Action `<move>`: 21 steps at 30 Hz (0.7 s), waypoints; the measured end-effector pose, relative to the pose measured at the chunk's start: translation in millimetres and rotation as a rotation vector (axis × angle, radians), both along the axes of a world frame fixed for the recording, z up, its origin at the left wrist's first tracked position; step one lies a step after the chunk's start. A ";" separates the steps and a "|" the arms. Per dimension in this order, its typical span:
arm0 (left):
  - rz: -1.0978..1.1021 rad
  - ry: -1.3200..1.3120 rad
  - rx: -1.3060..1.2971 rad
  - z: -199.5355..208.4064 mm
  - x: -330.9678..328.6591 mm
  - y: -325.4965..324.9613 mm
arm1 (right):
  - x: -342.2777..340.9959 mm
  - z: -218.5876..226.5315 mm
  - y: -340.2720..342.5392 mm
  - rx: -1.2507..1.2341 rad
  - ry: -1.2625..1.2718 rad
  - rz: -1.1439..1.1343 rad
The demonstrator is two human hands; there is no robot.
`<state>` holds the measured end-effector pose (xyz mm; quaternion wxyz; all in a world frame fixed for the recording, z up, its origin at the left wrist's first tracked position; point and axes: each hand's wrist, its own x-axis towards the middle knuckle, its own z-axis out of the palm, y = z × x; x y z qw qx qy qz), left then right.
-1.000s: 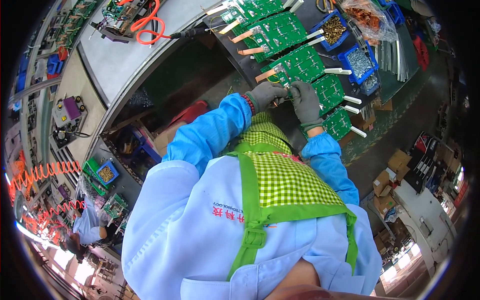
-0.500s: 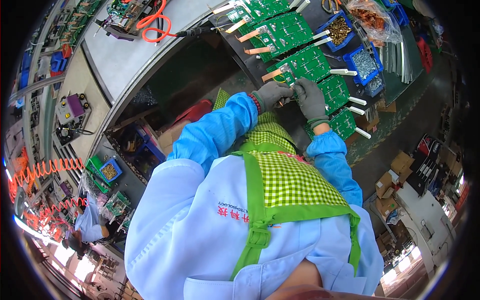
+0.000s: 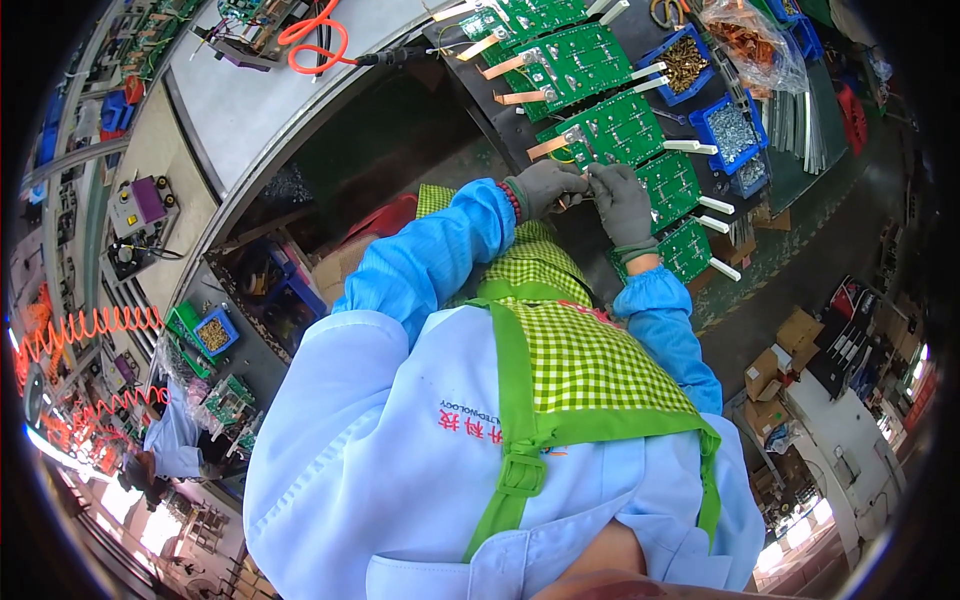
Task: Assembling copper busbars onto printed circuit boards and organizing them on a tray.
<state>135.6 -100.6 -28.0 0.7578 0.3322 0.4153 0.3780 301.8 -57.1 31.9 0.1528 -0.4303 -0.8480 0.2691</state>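
Observation:
My left hand point(image 3: 547, 190), in a grey glove, has its fingers closed near the edge of the workbench. A small copper-coloured bit shows under its fingertips, but what it grips is too small to name. Right beside it, the gloved fingers of my right hand point(image 3: 624, 203) are pinched together, almost meeting the left fingertips; any piece in them is hidden. Just beyond the hands lies a green circuit board point(image 3: 622, 128) with a flat copper strip point(image 3: 547, 147) sticking out on its left. Another green board point(image 3: 672, 182) sits next to my right hand.
More green boards point(image 3: 575, 65) line the bench, with white posts point(image 3: 690, 147) along their right ends. Beyond them stand a blue bin of brass-coloured parts point(image 3: 682, 65), a blue bin of silvery screws point(image 3: 731, 130) and a plastic bag of copper pieces point(image 3: 748, 40). A co-worker point(image 3: 172, 440) is at far left.
Both hands stay together at the same spot, with only a slight shift of the fingers. The whole view has moved a little.

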 end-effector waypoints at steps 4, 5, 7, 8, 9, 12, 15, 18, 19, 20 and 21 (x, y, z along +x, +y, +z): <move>0.029 -0.010 -0.187 11.9 -1.0 2.2 | -2.5 -0.3 -5.2 0.036 -0.031 -0.072; 0.038 -0.037 -0.233 11.0 0.7 1.0 | -2.5 -0.8 -7.4 0.048 -0.047 -0.106; 0.050 -0.062 -0.277 10.1 0.2 1.1 | -4.8 -5.9 -4.6 0.062 -0.056 -0.129; 0.015 -0.006 -0.190 10.4 -2.5 1.8 | -7.2 -7.4 -3.9 0.075 -0.066 -0.159; -0.021 0.050 -0.102 10.5 -5.0 2.4 | -7.4 -6.8 -3.9 0.074 -0.064 -0.159; 0.000 0.063 0.167 -3.2 0.1 -3.0 | -13.4 1.6 -4.8 -0.028 -0.093 -0.212; 0.031 -0.035 -0.177 6.8 0.8 0.2 | -13.6 6.5 -5.9 -0.036 0.099 -0.262; 0.051 -0.040 -0.254 11.4 1.6 -0.7 | 0.9 -1.0 1.5 0.058 0.076 -0.075; 0.060 -0.029 -0.262 12.5 1.3 -1.2 | 4.9 -0.9 1.3 0.074 0.021 -0.037; 0.056 -0.028 -0.262 15.3 1.3 -2.2 | 9.2 -0.8 -0.4 0.087 -0.038 -0.004; 0.043 0.018 -0.170 19.9 0.1 -2.7 | 12.1 -2.7 -1.8 0.087 -0.038 -0.009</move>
